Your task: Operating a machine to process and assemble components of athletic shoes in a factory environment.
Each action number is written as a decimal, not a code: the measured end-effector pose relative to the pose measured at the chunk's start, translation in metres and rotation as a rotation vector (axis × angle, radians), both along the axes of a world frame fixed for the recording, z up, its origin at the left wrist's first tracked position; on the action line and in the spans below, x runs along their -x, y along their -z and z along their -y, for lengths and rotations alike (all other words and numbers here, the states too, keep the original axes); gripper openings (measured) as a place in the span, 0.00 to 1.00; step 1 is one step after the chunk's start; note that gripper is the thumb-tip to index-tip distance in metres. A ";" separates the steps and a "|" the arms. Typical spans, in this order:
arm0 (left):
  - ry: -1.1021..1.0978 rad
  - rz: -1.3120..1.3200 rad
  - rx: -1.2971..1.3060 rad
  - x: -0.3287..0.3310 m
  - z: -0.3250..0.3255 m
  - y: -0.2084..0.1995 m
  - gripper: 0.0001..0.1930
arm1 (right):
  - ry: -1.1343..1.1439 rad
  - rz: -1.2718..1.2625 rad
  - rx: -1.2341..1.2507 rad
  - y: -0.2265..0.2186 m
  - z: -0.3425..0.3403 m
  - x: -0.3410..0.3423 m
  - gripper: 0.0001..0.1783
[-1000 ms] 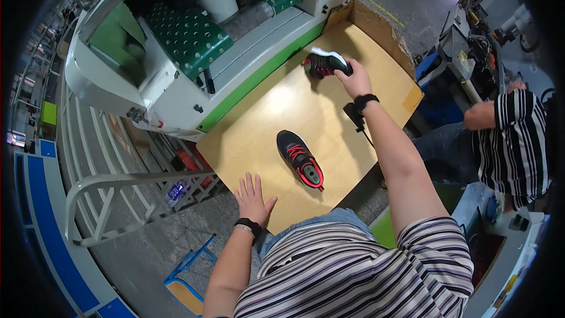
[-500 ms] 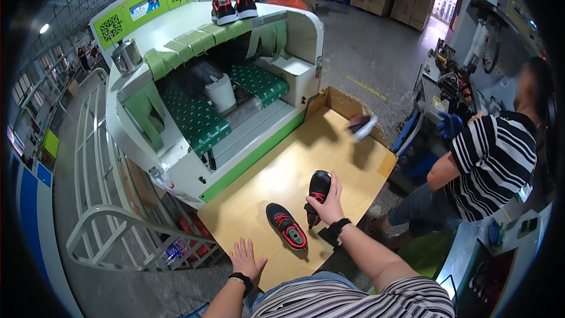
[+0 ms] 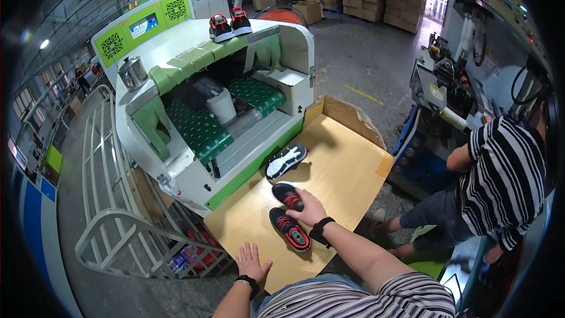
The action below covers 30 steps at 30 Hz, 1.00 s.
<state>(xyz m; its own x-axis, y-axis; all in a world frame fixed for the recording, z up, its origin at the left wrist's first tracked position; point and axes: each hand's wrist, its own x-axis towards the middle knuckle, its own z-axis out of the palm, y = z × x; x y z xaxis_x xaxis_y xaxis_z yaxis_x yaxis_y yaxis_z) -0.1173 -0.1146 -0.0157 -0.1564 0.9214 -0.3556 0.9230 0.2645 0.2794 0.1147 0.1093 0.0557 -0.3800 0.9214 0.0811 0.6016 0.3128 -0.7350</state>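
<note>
"How many sneakers (image 3: 289, 229)?"
"Three near the frame's centre, two more toward the upper left."
"And green perforated conveyor sections (image 3: 197, 132)?"
"Two, left of centre."
"White buckets (image 3: 221, 107)?"
"Just one."

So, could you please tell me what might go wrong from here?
The right hand holds a shoe close to the upright shoe, so it might bump or scuff it. The shoe showing its white sole is near the machine's green strip and could knock against it. Also, the pair of shoes atop the machine might topple if jolted, since it sits near the front edge.
</note>
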 end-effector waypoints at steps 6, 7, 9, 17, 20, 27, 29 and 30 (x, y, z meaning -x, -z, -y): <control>0.013 -0.013 -0.003 0.000 -0.001 0.005 0.54 | -0.014 0.319 0.041 0.014 -0.006 0.002 0.43; 0.015 -0.007 0.001 0.001 -0.002 0.005 0.54 | 0.016 0.343 0.099 0.017 -0.007 -0.003 0.42; 0.009 0.003 0.009 0.001 -0.003 0.006 0.54 | 0.050 0.306 0.222 0.015 -0.001 -0.017 0.40; -0.005 0.035 0.025 0.000 -0.002 0.000 0.54 | 0.019 0.335 0.288 -0.004 0.052 -0.057 0.42; -0.009 0.048 0.031 -0.001 -0.003 -0.003 0.54 | -0.029 0.241 0.447 -0.008 0.032 -0.067 0.41; -0.009 0.030 -0.004 0.002 0.001 -0.001 0.53 | 0.043 0.254 -0.113 0.005 -0.063 -0.067 0.44; -0.017 0.022 0.026 0.001 -0.001 -0.003 0.53 | 0.054 0.252 -0.199 0.013 -0.099 -0.056 0.51; -0.003 0.005 -0.004 0.001 -0.002 0.002 0.52 | 0.056 0.332 -0.161 0.021 -0.114 -0.052 0.56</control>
<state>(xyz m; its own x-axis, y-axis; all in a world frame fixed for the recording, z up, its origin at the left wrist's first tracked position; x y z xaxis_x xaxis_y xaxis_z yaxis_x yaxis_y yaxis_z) -0.1188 -0.1130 -0.0178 -0.1579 0.9222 -0.3531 0.9207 0.2667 0.2849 0.1669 0.2231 0.0345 -0.3593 0.9270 0.1075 0.8186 0.3684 -0.4407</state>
